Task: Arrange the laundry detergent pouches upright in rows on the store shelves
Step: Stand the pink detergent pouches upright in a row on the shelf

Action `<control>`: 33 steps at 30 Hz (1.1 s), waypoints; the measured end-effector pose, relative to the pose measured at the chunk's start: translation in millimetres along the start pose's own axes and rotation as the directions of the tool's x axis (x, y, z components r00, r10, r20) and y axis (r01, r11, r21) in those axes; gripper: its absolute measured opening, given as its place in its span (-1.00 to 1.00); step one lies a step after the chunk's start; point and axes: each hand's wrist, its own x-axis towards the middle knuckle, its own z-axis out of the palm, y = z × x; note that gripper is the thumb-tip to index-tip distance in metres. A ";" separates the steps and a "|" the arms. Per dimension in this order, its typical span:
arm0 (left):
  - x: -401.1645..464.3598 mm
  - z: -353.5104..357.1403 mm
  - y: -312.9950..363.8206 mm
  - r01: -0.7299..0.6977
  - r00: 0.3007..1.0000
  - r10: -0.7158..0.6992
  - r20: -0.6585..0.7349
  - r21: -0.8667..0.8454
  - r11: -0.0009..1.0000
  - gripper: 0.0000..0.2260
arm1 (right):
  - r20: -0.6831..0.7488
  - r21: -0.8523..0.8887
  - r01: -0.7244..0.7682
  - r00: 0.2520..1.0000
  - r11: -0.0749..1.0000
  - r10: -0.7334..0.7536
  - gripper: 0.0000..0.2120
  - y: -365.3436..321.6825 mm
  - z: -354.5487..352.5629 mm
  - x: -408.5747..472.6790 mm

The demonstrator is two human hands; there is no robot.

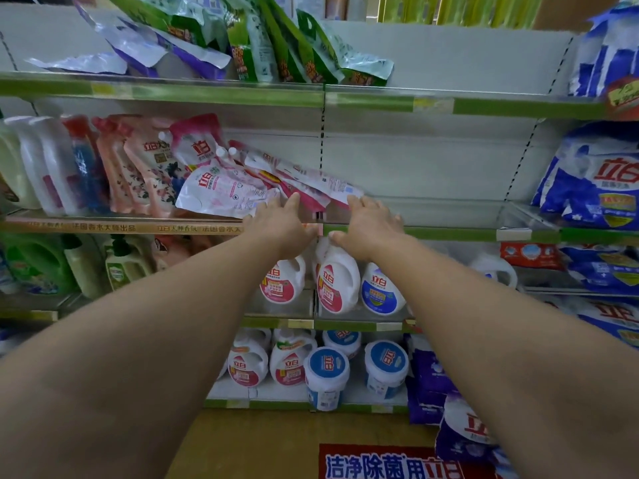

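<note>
Pouches of pink-and-white laundry detergent (228,188) lay toppled in a fanned heap on the middle shelf (449,233), leaning rightward from a few upright peach floral pouches (138,167) at their left. Both hands were reaching for the heap's lower edge: the left hand (280,223) had straight fingers at the front pouch's corner, its grip released, and the right hand (370,223) lay flat with fingertips touching the lowest slanted pouch, likewise grasping nothing. The likely trouble was a slide: the pouches looked slick and overlapped loosely, so lifting one could have sent the others skating toward the bare right half of the shelf or over the front lip onto the jugs (337,281) below. Pushed upright without support on the right, the row would probably have slumped again. Each pouch bore the red brand characters 立白, which also appeared on the jugs, tubs (326,375) and blue bags (594,181). The gold shelf strip (121,228) read 法国香水大师出品, and a red floor sign (390,464) read 洁净除菌用立白. Finer print was too blurred to read.
</note>
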 end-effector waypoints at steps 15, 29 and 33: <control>121.3 53.8 31.6 0.096 0.995 -0.096 0.005 0.027 0.995 -0.31 | 0.086 -0.007 0.081 0.993 0.997 -0.080 -0.23 60.7 35.4 124.3; 204.4 80.3 7.0 0.100 0.990 -0.104 0.099 0.039 0.994 -0.36 | 0.169 0.023 0.034 0.985 0.999 -0.038 -0.29 49.4 80.9 199.0; 231.1 80.3 -5.6 0.036 0.997 -0.041 0.067 0.073 0.997 -0.34 | 0.191 0.042 -0.026 0.981 0.999 0.017 -0.29 41.3 86.4 226.1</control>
